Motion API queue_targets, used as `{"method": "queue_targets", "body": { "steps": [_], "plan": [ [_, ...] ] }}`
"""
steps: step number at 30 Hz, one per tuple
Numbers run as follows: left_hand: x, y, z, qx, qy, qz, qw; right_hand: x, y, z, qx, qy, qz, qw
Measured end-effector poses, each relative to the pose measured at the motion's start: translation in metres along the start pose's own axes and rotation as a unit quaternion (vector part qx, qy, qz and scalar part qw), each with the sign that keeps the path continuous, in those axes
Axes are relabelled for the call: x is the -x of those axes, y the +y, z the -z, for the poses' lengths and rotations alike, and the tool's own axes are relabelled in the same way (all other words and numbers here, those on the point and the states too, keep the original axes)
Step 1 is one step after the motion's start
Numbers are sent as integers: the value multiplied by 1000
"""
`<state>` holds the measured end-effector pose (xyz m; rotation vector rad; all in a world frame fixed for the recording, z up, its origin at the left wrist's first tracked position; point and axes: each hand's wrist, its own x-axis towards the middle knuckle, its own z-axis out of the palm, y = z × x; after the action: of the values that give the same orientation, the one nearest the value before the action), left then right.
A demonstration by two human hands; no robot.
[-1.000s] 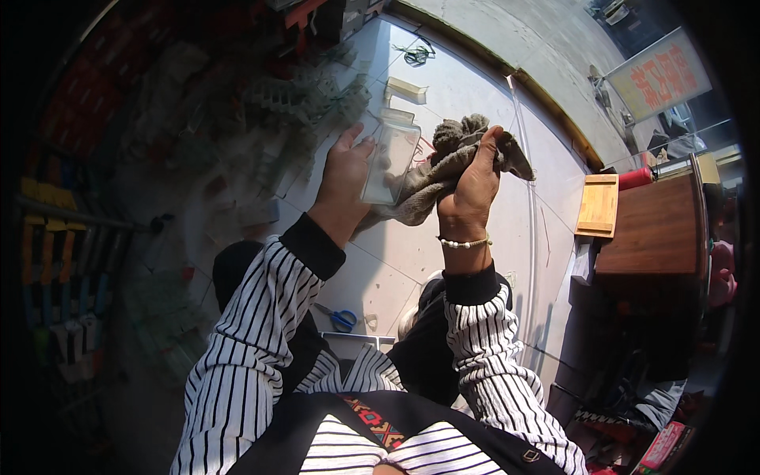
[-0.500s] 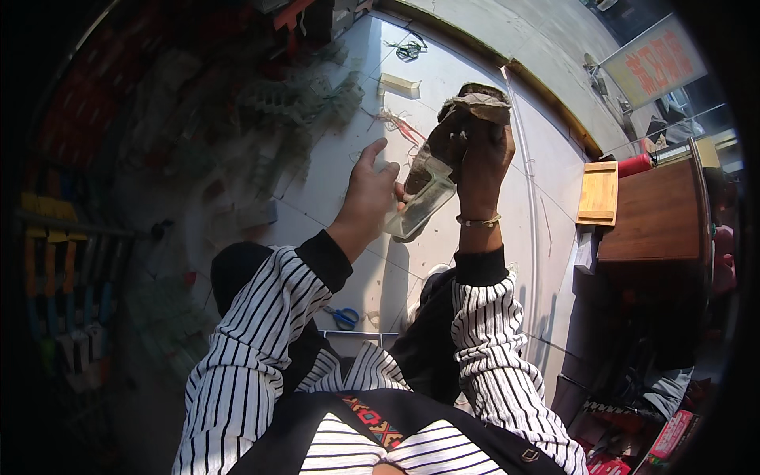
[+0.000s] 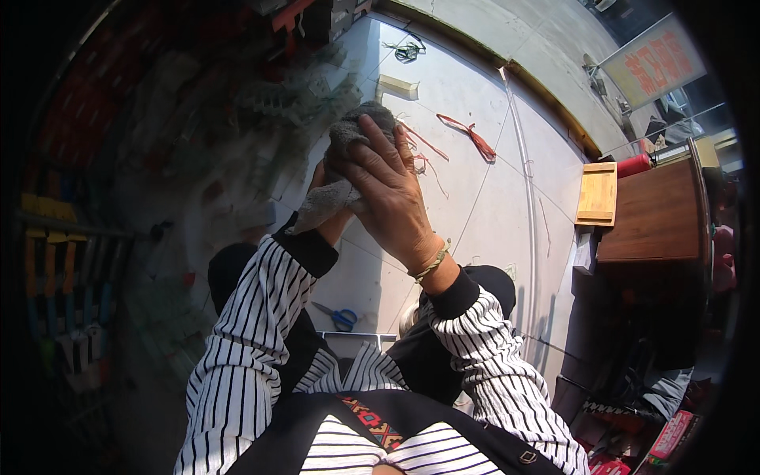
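Note:
A crumpled grey cloth [image 3: 321,204] is gripped by my right hand [image 3: 388,186], whose fingers wrap over its upper bunch while a loose end hangs toward my left sleeve. Behind the cloth and the right hand sits my left hand [image 3: 334,227]. Only its wrist side and a sliver of its edge show; its fingers are hidden. The two hands are pressed close together above the pale tiled floor. No part of the clear plastic box from the earlier frame can be made out now.
Blue-handled scissors [image 3: 342,318] lie on the floor near my knees. Red string [image 3: 475,142], a cream strip [image 3: 398,85] and dark green cord [image 3: 407,51] lie farther off. Clear plastic pieces [image 3: 297,99] pile up at the left. A brown cabinet [image 3: 653,210] with a light wooden board [image 3: 597,194] stands right.
My right hand has swung left with the cloth, over my left hand. The clear plastic box between them has gone out of sight. The red string on the floor is now uncovered.

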<state>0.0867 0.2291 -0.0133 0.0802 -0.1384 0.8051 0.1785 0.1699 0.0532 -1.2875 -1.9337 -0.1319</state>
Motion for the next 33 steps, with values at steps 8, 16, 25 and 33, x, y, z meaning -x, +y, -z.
{"method": "queue_targets", "body": {
  "steps": [8, 16, 25, 33],
  "plan": [
    [11, 26, -23, -408, -13, -5, 913, 11, -4, 1, -82, 19, 63, 994],
    [-22, 40, -34, -352, 275, -98, 889, 9, 24, 28, -486, 275, -368, 743],
    [-22, 31, -44, -484, 201, -147, 839, -2, 1, 25, -605, -57, -338, 719],
    [-17, 32, -68, -581, 184, -3, 793, 9, 8, 27, -569, -170, -337, 731]
  ]
}}
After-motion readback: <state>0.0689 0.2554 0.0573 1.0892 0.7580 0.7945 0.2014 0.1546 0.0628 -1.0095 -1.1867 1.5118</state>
